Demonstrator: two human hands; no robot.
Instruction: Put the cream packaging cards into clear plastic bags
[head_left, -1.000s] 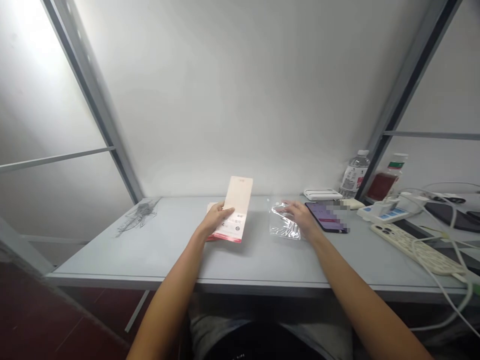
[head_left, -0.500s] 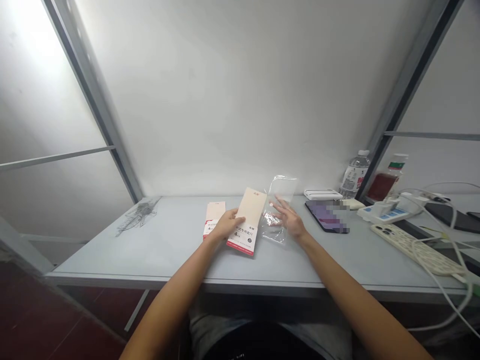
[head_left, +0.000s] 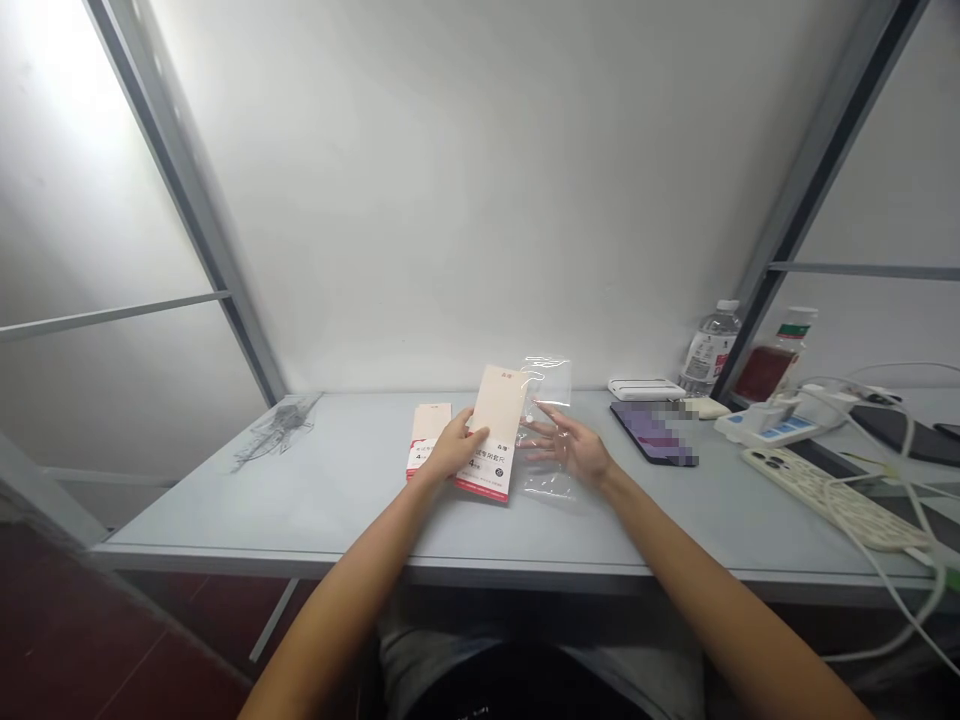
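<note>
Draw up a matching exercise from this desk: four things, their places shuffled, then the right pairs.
1. Single printed card
2. Card stack
3. Clear plastic bag
4. Dark-edged phone

A. At the right hand
B. On the table, right of the right hand
C. In the left hand
D. On the table, left of the left hand

Pairs: 1-C, 2-D, 3-A, 4-B

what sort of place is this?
Likely a personal desk nook, maybe in a dorm or small office: a grey desktop against a pale wall between slanted-looking frame posts, with a power strip and a clear bottle at the right.
</note>
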